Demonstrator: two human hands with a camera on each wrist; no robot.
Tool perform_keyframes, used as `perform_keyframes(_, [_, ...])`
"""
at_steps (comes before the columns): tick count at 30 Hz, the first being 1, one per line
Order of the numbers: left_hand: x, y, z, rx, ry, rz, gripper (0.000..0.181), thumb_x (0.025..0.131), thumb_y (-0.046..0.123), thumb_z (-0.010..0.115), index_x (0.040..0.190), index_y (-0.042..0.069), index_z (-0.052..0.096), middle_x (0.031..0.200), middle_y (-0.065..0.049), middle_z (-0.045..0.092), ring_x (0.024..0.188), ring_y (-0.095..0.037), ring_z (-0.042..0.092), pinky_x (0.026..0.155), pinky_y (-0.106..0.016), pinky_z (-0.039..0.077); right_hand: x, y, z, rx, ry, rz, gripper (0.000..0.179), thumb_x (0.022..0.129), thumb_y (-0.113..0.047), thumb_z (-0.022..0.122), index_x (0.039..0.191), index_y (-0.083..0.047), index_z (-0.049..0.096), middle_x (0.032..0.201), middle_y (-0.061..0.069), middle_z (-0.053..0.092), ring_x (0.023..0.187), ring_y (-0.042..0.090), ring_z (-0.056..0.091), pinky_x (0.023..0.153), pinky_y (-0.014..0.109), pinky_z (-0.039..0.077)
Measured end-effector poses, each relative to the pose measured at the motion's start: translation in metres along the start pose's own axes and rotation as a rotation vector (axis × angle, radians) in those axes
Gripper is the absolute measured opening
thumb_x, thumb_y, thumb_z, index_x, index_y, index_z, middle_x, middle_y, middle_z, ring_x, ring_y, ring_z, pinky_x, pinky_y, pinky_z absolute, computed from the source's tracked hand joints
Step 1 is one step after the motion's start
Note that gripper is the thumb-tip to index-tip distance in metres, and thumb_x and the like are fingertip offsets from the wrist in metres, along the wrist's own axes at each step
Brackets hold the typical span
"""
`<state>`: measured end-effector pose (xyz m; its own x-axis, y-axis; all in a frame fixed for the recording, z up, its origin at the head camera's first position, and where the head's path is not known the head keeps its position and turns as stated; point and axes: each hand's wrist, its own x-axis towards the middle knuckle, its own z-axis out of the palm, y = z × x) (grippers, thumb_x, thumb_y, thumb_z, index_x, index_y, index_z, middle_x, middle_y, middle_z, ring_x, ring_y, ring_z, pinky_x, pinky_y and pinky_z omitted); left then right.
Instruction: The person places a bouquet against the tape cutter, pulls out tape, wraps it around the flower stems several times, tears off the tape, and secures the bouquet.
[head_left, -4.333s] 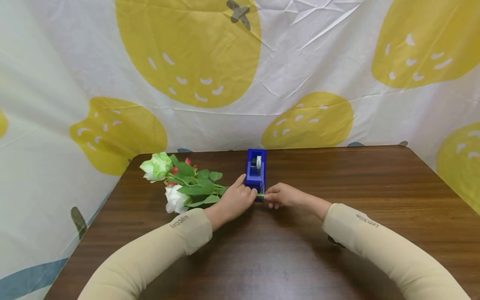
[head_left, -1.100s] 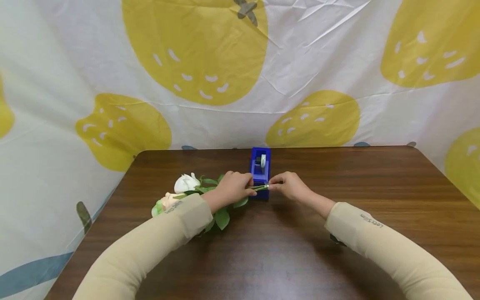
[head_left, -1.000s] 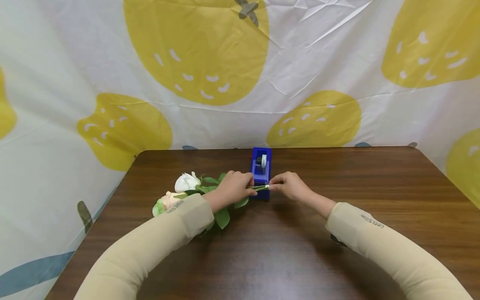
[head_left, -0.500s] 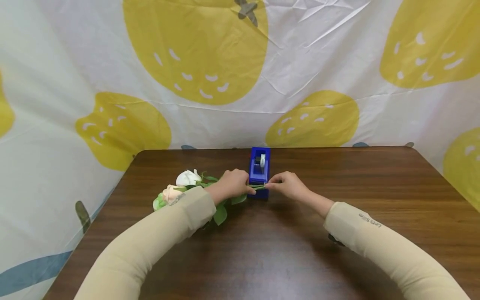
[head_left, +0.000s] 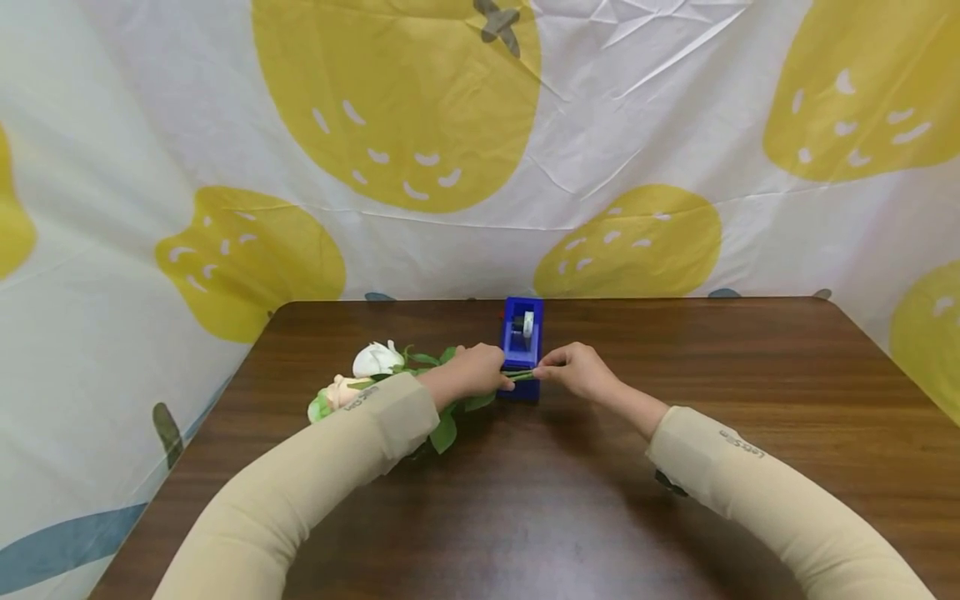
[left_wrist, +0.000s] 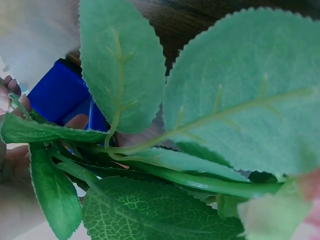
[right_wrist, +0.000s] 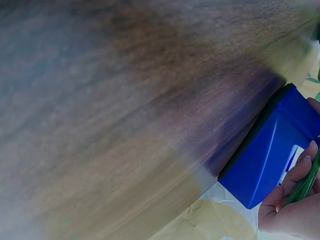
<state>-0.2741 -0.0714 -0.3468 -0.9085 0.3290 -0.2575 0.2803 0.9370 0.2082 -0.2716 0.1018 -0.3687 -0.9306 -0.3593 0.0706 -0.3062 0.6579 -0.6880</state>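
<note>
A bunch of artificial roses lies along my left forearm in the head view, with a white rose, a peach rose and a green-tinged bloom at its left. My left hand grips the green stems below the leaves. At the stem ends, the thumb and fingertips of my right hand pinch the stems. Directly behind the stems stands a blue tape dispenser with a roll in it. Large leaves cover most of my left fingers in the left wrist view.
The dark wooden table stretches out to both sides. Behind it hangs a white cloth printed with yellow fruit, touching or close to the far edge.
Since the oldest frame, the bunch has turned, showing the peach rose, and its stems have lifted slightly. Shiny tape seen at the stem ends a second ago is now hardly visible by my right fingertips.
</note>
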Motion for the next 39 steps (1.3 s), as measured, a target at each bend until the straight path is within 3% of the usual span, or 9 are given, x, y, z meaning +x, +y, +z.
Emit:
perform_keyframes(11, [0.000, 0.003, 0.000, -0.021, -0.015, -0.032, 0.026, 0.089, 0.030, 0.060, 0.099, 0.006, 0.063, 0.108, -0.008, 0.064, 0.105, -0.023, 0.056, 0.098, -0.052, 0.027, 0.002, 0.002, -0.001, 0.018, 0.001, 0.004, 0.020, 0.085, -0.015, 0.065, 0.091, 0.004, 0.070, 0.092, 0.015, 0.069, 0.090, 0.023, 0.060, 0.076, 0.034, 0.047])
perform_keyframes(18, [0.007, 0.003, -0.004, 0.014, -0.076, -0.032, 0.027, 0.089, 0.031, 0.059, 0.100, 0.006, 0.062, 0.110, -0.009, 0.062, 0.106, -0.024, 0.055, 0.098, -0.056, 0.028, 0.003, -0.001, -0.004, 0.030, 0.006, -0.018, 0.020, 0.085, -0.014, 0.065, 0.092, 0.004, 0.070, 0.091, 0.016, 0.069, 0.089, 0.023, 0.061, 0.076, 0.035, 0.048])
perform_keyframes(21, [0.013, -0.004, -0.003, 0.046, -0.073, 0.027, 0.028, 0.089, 0.032, 0.058, 0.098, 0.005, 0.060, 0.102, -0.008, 0.062, 0.096, -0.021, 0.056, 0.092, -0.047, 0.037, 0.003, -0.003, -0.004, 0.034, 0.001, -0.008, 0.020, 0.085, -0.015, 0.065, 0.090, 0.004, 0.070, 0.089, 0.015, 0.069, 0.086, 0.021, 0.060, 0.075, 0.033, 0.048])
perform_keyframes(25, [0.071, -0.042, 0.029, 0.009, -0.085, 0.158, 0.025, 0.085, 0.032, 0.063, 0.080, 0.009, 0.056, 0.075, -0.002, 0.053, 0.067, -0.016, 0.048, 0.064, -0.032, 0.041, 0.001, -0.010, -0.003, 0.035, -0.010, 0.053, 0.022, 0.085, -0.017, 0.065, 0.089, 0.004, 0.070, 0.088, 0.014, 0.070, 0.084, 0.018, 0.059, 0.074, 0.032, 0.047])
perform_keyframes(28, [0.099, -0.060, 0.038, -0.101, -0.170, 0.184, 0.027, 0.079, 0.030, 0.070, 0.069, 0.012, 0.051, 0.064, 0.003, 0.043, 0.057, -0.013, 0.041, 0.054, -0.028, 0.035, 0.001, -0.015, -0.001, 0.039, -0.019, 0.111, 0.023, 0.085, -0.019, 0.065, 0.090, 0.003, 0.071, 0.088, 0.014, 0.070, 0.084, 0.019, 0.061, 0.073, 0.032, 0.048])
perform_keyframes(32, [0.046, -0.033, 0.000, -0.178, -0.243, 0.137, 0.028, 0.081, 0.026, 0.068, 0.068, 0.009, 0.050, 0.063, 0.002, 0.039, 0.057, -0.013, 0.037, 0.053, -0.027, 0.032, 0.002, -0.020, 0.004, 0.061, -0.042, 0.173, 0.024, 0.085, -0.021, 0.065, 0.090, 0.002, 0.071, 0.082, 0.013, 0.070, 0.082, 0.022, 0.065, 0.072, 0.032, 0.049])
perform_keyframes(35, [0.020, -0.018, -0.015, -0.200, -0.233, 0.134, 0.026, 0.084, 0.023, 0.065, 0.069, 0.005, 0.054, 0.062, 0.001, 0.040, 0.056, -0.013, 0.035, 0.053, -0.027, 0.031, 0.001, -0.023, 0.007, 0.070, -0.037, 0.205, 0.023, 0.085, -0.022, 0.065, 0.087, 0.001, 0.072, 0.077, 0.012, 0.070, 0.080, 0.023, 0.065, 0.070, 0.031, 0.049])
perform_keyframes(37, [0.035, -0.028, -0.006, -0.222, -0.240, 0.171, 0.029, 0.084, 0.030, 0.065, 0.069, 0.006, 0.058, 0.060, 0.001, 0.044, 0.055, -0.012, 0.036, 0.053, -0.027, 0.031, 0.000, -0.024, 0.009, 0.071, -0.020, 0.220, 0.023, 0.085, -0.022, 0.065, 0.084, 0.000, 0.072, 0.073, 0.010, 0.070, 0.079, 0.023, 0.065, 0.068, 0.030, 0.048])
perform_keyframes(39, [0.064, -0.044, 0.014, -0.228, -0.208, 0.209, 0.029, 0.084, 0.033, 0.064, 0.067, 0.009, 0.061, 0.059, 0.003, 0.047, 0.053, -0.011, 0.039, 0.052, -0.026, 0.034, -0.001, -0.024, 0.012, 0.087, -0.005, 0.234, 0.023, 0.084, -0.022, 0.066, 0.081, 0.001, 0.072, 0.070, 0.009, 0.069, 0.075, 0.022, 0.064, 0.065, 0.028, 0.048])
